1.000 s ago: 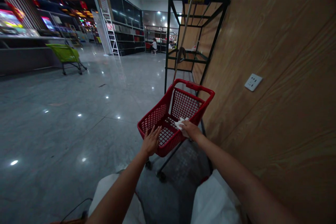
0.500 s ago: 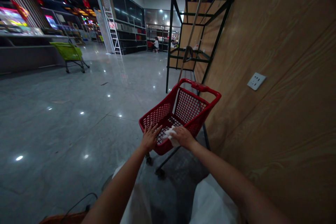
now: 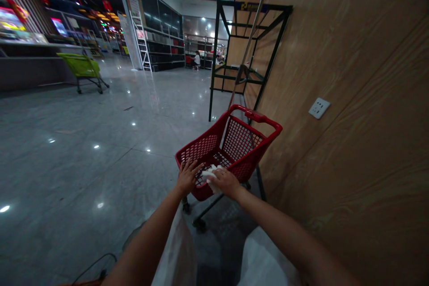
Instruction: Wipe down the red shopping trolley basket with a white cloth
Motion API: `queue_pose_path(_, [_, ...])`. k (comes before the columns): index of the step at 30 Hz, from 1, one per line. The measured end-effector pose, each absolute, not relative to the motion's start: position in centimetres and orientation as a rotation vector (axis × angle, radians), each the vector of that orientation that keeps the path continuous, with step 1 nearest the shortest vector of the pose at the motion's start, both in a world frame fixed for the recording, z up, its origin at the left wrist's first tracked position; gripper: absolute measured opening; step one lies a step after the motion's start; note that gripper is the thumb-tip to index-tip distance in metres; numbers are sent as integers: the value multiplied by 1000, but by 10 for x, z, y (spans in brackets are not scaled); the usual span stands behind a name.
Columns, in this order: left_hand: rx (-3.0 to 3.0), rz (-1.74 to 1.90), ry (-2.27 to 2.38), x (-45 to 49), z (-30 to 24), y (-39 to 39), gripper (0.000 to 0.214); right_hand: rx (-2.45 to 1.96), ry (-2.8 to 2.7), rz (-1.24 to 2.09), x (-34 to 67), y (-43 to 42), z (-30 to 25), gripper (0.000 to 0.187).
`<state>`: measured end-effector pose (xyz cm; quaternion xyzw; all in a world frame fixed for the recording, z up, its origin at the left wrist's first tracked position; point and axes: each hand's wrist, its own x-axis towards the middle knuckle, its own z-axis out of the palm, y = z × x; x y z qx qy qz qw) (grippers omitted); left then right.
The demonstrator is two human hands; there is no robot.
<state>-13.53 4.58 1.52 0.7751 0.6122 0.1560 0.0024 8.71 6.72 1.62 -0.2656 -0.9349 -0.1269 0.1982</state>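
Cupping a crumpled white cloth [image 3: 210,175] on the floor mesh of a red plastic shopping-cart basket [image 3: 241,144], the right hand [image 3: 225,183] sits over it, its grip too hidden to call closed; the left hand [image 3: 188,176], grip open, fingers spread, rests against the basket's near edge.

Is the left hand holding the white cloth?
No: the left hand is spread on the red shopping cart, and the white cloth lies under the right hand.
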Motion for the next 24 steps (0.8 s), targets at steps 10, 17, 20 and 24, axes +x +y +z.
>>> queue_pose_path(10, [2344,481,2112,-139,20,35,55,-1200,-2581,-445,171,115,39,38])
queue_pose_path(17, [2493,729,2102,-66,42,37,53,-1301,-2507,-449,144,104,39,34])
queue_pose_path(20, [2526,679,2060,-48,33,38,46,-1316,-2494,-472,138,98,40,32])
queue_pose_path(24, [2553,545,2070,-56,13,31,34,-1276,-2525,-485,133,88,44,30])
